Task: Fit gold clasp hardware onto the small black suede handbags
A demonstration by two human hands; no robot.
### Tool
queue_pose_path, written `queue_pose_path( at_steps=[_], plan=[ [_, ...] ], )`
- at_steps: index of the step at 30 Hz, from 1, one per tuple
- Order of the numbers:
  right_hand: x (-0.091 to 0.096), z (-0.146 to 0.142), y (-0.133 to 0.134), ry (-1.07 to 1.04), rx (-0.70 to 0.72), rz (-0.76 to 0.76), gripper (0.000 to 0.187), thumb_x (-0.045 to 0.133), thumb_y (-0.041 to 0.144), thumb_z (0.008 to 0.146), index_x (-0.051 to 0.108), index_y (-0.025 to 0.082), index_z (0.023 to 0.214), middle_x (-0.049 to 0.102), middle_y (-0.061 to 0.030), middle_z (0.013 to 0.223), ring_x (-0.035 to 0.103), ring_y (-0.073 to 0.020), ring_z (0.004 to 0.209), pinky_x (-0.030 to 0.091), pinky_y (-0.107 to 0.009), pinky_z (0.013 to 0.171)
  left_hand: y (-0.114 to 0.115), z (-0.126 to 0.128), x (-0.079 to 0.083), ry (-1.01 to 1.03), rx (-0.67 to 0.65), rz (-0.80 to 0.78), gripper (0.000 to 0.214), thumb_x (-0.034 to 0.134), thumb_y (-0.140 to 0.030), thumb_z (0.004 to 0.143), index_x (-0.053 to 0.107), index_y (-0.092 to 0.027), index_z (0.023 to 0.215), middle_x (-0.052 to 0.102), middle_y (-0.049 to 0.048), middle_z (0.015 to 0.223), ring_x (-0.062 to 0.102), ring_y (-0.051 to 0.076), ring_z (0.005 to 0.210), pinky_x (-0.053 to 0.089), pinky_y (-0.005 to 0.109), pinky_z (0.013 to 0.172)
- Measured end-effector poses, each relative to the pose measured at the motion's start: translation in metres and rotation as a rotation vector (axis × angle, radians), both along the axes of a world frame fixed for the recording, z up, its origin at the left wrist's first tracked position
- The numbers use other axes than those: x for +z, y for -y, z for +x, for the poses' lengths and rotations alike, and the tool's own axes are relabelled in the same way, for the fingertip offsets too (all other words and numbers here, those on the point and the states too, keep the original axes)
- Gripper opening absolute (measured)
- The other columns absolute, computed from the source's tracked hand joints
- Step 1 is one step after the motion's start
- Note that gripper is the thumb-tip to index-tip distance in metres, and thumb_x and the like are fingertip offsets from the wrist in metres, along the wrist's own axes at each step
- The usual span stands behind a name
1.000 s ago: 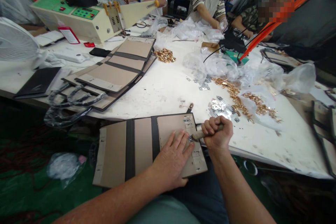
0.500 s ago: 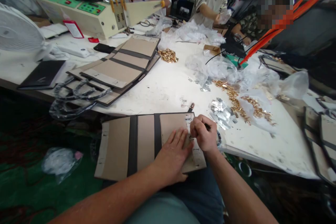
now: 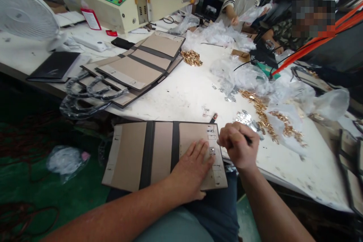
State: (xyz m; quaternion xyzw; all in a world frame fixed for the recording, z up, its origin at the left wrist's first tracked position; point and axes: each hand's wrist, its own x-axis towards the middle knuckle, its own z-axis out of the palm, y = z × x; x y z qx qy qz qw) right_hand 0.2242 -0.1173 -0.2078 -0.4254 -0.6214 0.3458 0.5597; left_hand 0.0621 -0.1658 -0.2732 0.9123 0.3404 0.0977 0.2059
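A beige-lined bag panel (image 3: 129, 155) with dark strips lies across my lap and against the table's front edge. My left hand (image 3: 193, 168) rests flat on its right section, fingers stretched out. Small metal pieces (image 3: 212, 151) sit in the pale strip along the panel's right edge, just beyond my fingertips. My right hand (image 3: 239, 145) is closed round a dark-handled tool (image 3: 248, 140), just right of that edge and apart from the strip. Most of the tool is hidden in my fist, so its kind does not show.
Stacked panels with plastic-wrapped handles (image 3: 138, 70) lie at the left of the white table (image 3: 170, 100). Silver plates (image 3: 245, 119), gold-coloured fittings (image 3: 263, 115) and plastic bags (image 3: 227, 72) spread to the right. A fan (image 3: 25, 11) and a machine (image 3: 113, 11) stand behind. Several people sit opposite.
My right hand has lifted off the panel's right strip and moved right with the tool, uncovering metal pieces there. My left hand stays flat on the panel. The view has shifted slightly.
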Motion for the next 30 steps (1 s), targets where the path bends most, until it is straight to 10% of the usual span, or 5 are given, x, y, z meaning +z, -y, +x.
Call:
queue_pose_path(
  at_steps=[8,14,20,25,30],
  plan=[
    [-0.02,0.012,0.014,-0.168,-0.11,-0.092,0.039,0.064,0.033,0.093,0.046,0.023,0.061,0.046,0.0053,0.051,0.044,-0.0116,0.046,0.037,-0.026,0.048,0.001,0.001,-0.004,0.026,0.003,0.01,0.117,0.088,-0.046,0.059,0.032,-0.017,0.158,0.007,0.0235,0.173,-0.001,0.039,0.16,-0.003,0.052,0.129],
    [-0.048,0.044,0.113,-0.315,-0.481,-0.482,0.043,0.069,0.051,0.089,0.052,0.022,0.063,0.046,0.0046,0.052,0.041,-0.011,0.043,0.033,-0.025,0.04,0.001,-0.001,-0.005,0.052,0.006,0.052,0.113,0.086,-0.055,0.063,0.037,-0.018,0.158,0.016,0.0196,0.173,0.002,0.037,0.161,-0.002,0.052,0.129],
    [-0.099,0.009,0.139,-0.499,-0.451,-0.784,0.07,0.078,0.066,0.076,0.066,0.021,0.128,0.054,0.0047,0.057,0.047,-0.0157,0.045,0.037,-0.027,0.04,0.004,-0.005,0.004,0.042,-0.003,0.054,0.104,0.081,-0.056,0.07,0.04,-0.019,0.157,0.024,0.0151,0.171,0.015,0.036,0.16,0.005,0.054,0.131],
    [-0.048,-0.01,0.127,-0.444,-0.431,-0.647,0.078,0.082,0.062,0.073,0.066,0.014,0.132,0.065,0.0012,0.069,0.048,-0.0102,0.044,0.039,-0.022,0.041,0.002,-0.028,0.034,0.046,-0.027,0.081,0.118,0.09,-0.054,0.061,0.033,-0.025,0.161,0.03,0.0146,0.169,0.029,0.04,0.155,0.025,0.06,0.127],
    [0.035,-0.047,0.142,-0.084,-0.416,-0.274,0.055,0.075,0.055,0.081,0.077,0.016,0.119,0.078,-0.0114,0.106,0.072,-0.0304,0.099,0.062,-0.033,0.081,0.013,-0.068,0.084,0.322,-0.032,0.208,0.138,0.088,-0.07,0.058,0.011,-0.03,0.166,0.026,0.0159,0.17,0.03,0.043,0.153,0.037,0.061,0.122]
  ],
)
